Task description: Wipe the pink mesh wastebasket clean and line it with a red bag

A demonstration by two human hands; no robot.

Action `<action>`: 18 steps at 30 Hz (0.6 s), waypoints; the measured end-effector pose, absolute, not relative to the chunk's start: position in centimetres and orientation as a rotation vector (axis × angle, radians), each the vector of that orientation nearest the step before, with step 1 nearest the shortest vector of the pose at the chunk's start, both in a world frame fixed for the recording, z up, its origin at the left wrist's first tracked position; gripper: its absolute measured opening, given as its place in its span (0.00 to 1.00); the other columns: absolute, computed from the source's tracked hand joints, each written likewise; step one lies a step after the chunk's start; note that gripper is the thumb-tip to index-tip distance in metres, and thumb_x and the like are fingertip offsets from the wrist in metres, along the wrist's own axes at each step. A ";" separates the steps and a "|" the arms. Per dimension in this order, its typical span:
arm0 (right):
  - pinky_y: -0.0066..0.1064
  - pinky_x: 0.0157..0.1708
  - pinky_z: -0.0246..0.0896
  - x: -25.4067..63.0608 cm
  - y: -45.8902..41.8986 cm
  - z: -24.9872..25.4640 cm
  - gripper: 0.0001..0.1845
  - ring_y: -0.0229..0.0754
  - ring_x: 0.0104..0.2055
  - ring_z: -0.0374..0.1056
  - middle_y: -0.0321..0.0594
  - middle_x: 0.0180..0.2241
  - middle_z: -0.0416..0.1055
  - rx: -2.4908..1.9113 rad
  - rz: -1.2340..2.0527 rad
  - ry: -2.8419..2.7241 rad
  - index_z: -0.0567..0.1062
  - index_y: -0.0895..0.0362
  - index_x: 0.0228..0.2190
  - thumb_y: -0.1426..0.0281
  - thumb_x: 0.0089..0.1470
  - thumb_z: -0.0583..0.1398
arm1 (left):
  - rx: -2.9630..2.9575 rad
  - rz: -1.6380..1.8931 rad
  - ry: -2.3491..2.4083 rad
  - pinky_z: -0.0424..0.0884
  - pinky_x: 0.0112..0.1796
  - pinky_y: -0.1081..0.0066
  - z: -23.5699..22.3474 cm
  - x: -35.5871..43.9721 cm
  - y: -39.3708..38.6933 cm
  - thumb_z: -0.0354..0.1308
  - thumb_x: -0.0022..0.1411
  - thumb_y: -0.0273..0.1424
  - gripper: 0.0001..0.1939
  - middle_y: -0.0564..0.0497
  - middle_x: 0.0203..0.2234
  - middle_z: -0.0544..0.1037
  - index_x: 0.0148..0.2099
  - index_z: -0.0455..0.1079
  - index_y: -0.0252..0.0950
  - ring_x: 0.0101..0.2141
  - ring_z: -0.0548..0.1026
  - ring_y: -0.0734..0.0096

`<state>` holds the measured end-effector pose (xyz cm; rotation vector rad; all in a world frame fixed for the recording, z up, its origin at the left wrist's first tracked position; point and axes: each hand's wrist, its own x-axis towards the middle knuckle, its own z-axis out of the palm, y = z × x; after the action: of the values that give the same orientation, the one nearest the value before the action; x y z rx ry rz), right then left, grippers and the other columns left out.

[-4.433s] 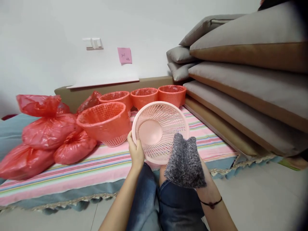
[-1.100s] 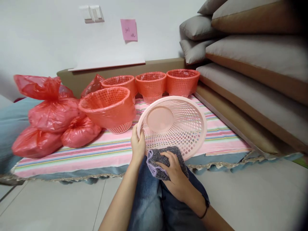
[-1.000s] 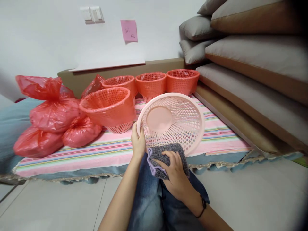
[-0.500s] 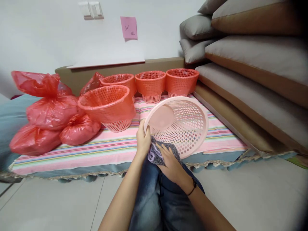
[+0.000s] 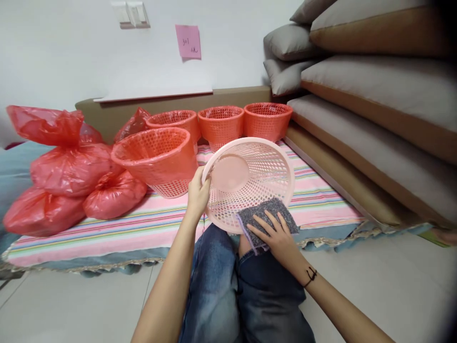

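A pale pink plastic basket (image 5: 250,164) with a perforated wall lies tilted on its side above my knees, its mouth towards me. My left hand (image 5: 198,193) is closed on its left rim, thumb inside the edge. Over the lower right rim drapes a dark grey cloth (image 5: 255,216) with purple edging. My right hand (image 5: 274,236) presses this cloth against the basket, fingers spread across it; the thumb is hidden. Close by on the left stands a red basket (image 5: 173,183) lined with a red plastic bag.
Behind stand several more red lined baskets (image 5: 267,121). Tied red plastic bags (image 5: 71,169) are heaped on the left. Grey-brown cushions (image 5: 378,81) are stacked on the right. A striped pink cloth (image 5: 117,238) covers the low surface. A pink note (image 5: 188,42) sticks to the wall.
My right hand has slid the cloth right along the basket's lower rim, spreading it out. The basket and my left hand have shifted slightly left and up.
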<state>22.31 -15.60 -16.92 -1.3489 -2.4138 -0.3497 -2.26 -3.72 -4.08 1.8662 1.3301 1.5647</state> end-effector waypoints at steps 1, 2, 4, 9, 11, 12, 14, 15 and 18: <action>0.62 0.62 0.43 22.3 -15.2 -16.7 0.37 0.58 0.66 0.50 0.35 0.63 0.60 -1.342 -0.365 -2.426 0.59 0.41 0.63 0.82 0.57 0.51 | 1.869 1.559 1.330 0.69 0.42 0.67 -3.9 -2.3 -3.6 0.51 0.55 0.25 0.13 0.51 0.35 0.77 0.42 0.71 0.37 0.37 0.73 0.65; 0.61 0.62 0.45 22.1 -14.8 -16.5 0.35 0.57 0.64 0.53 0.36 0.62 0.63 -1.322 -0.365 -2.454 0.60 0.43 0.62 0.81 0.58 0.51 | 1.874 1.552 1.324 0.69 0.43 0.66 -3.8 -2.3 -3.4 0.51 0.55 0.25 0.14 0.51 0.36 0.77 0.43 0.71 0.37 0.38 0.73 0.65; 0.57 0.61 0.51 21.5 -14.2 -16.2 0.31 0.55 0.59 0.59 0.40 0.58 0.67 -1.261 -0.351 -2.524 0.63 0.47 0.62 0.79 0.60 0.52 | 1.883 1.545 1.294 0.69 0.46 0.64 -3.6 -2.4 -3.3 0.51 0.54 0.24 0.16 0.50 0.39 0.78 0.45 0.71 0.37 0.41 0.74 0.64; 0.52 0.55 0.58 20.5 -14.7 -15.9 0.26 0.53 0.53 0.63 0.44 0.53 0.71 -1.174 -0.421 -2.534 0.67 0.51 0.59 0.77 0.62 0.52 | 1.790 1.644 1.220 0.66 0.54 0.61 -4.9 -2.7 -4.8 0.56 0.54 0.26 0.20 0.46 0.48 0.76 0.50 0.69 0.37 0.50 0.72 0.61; 0.51 0.54 0.58 20.3 -15.1 -15.5 0.25 0.53 0.52 0.64 0.44 0.52 0.72 -1.161 -0.497 -2.473 0.68 0.53 0.58 0.77 0.62 0.52 | 1.720 1.658 1.260 0.66 0.53 0.61 -6.4 -2.3 -6.2 0.57 0.56 0.29 0.19 0.46 0.47 0.75 0.51 0.68 0.36 0.49 0.72 0.61; 0.50 0.54 0.58 20.2 -15.3 -15.2 0.24 0.52 0.51 0.64 0.45 0.52 0.72 -1.157 -0.532 -2.436 0.68 0.54 0.58 0.77 0.62 0.52 | 1.677 1.640 1.286 0.68 0.51 0.62 -7.2 -1.9 -7.0 0.57 0.57 0.31 0.19 0.45 0.47 0.75 0.52 0.67 0.36 0.49 0.73 0.61; 0.49 0.52 0.59 19.8 -15.6 -14.5 0.23 0.52 0.50 0.64 0.46 0.51 0.73 -1.149 -0.570 -2.366 0.68 0.57 0.58 0.76 0.63 0.51 | 1.562 1.582 1.319 0.70 0.48 0.64 -8.7 -1.1 -8.8 0.57 0.59 0.34 0.20 0.45 0.48 0.75 0.54 0.65 0.37 0.48 0.73 0.62; 0.48 0.52 0.59 19.6 -15.8 -14.1 0.23 0.51 0.50 0.64 0.46 0.50 0.73 -1.141 -0.576 -2.338 0.68 0.57 0.58 0.76 0.63 0.51 | 1.499 1.562 1.323 0.71 0.48 0.64 -9.3 -0.8 -9.6 0.58 0.60 0.35 0.22 0.44 0.49 0.74 0.56 0.64 0.37 0.49 0.73 0.62; 0.46 0.52 0.59 19.1 -16.7 -13.6 0.22 0.51 0.50 0.64 0.44 0.50 0.73 -1.110 -0.544 -2.318 0.69 0.56 0.57 0.76 0.63 0.50 | 1.356 1.607 1.298 0.67 0.54 0.63 -10.2 0.0 -11.6 0.57 0.62 0.37 0.27 0.43 0.56 0.70 0.61 0.59 0.39 0.55 0.70 0.62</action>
<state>19.07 -16.74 -13.61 -1.1097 -2.3181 -0.5437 -0.04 -11.57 -10.23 1.3559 1.2980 1.6070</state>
